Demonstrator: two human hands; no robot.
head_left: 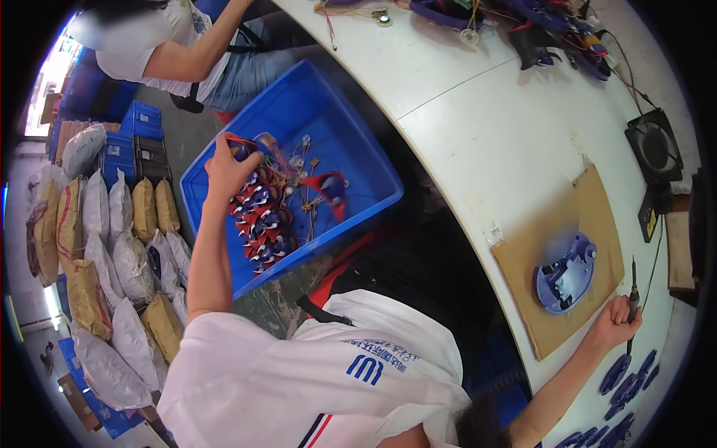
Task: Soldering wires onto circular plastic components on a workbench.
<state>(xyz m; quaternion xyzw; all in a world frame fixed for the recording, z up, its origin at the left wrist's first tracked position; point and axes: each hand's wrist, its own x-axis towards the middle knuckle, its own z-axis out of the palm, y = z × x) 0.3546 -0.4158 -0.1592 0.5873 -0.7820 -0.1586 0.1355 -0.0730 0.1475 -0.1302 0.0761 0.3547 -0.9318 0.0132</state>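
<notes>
Left hand (pixel 228 168) clenched on a small wired part (pixel 245 147) over the blue bin (pixel 351 142). Right hand (pixel 616 322) grips one soldering iron (pixel 632 299) upright, long axis pointing away, just right of the cardboard (pixel 597 216) bearing one purple shell (pixel 565 273) on the bench (pixel 485 119).

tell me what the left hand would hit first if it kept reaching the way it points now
The left hand reaches into the blue bin and already touches a small blue and red wired part. Going further, it would probably meet the pile of similar wired parts, though depth is unclear.

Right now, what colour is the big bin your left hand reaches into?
Bright blue. The bin shows best in the head view, with the left hand over it.
</notes>
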